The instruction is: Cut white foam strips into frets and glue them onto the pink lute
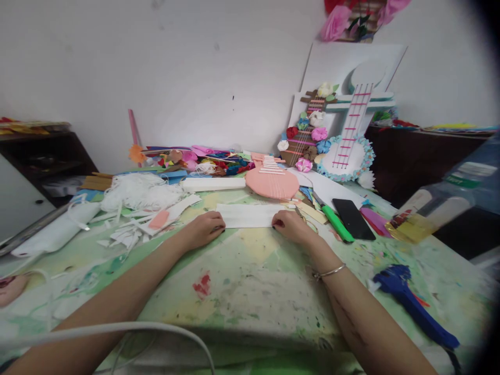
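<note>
A white paper strip [250, 215] lies lengthwise across the paint-stained table, with faint lines along it. My left hand [205, 230] pinches its left end, fingers curled. At the opposite end my right hand [291, 226] grips the strip's near corner between thumb and fingers; a bangle circles that wrist. Just behind the strip sits a pink paper instrument [272, 182] with white strings and white bars on its neck. A long white folded piece [213, 184] rests to the left of it. Scissors [308, 219], partly hidden, lie by my right hand.
To the right are a green utility knife [338, 225], a black phone [353, 219], a bottle [433, 203] and a blue glue gun [414, 302]. White paper shreds [140, 192] heap at left. Decorated paper instruments [346, 130] lean on the wall. A white cable [156, 326] crosses the front.
</note>
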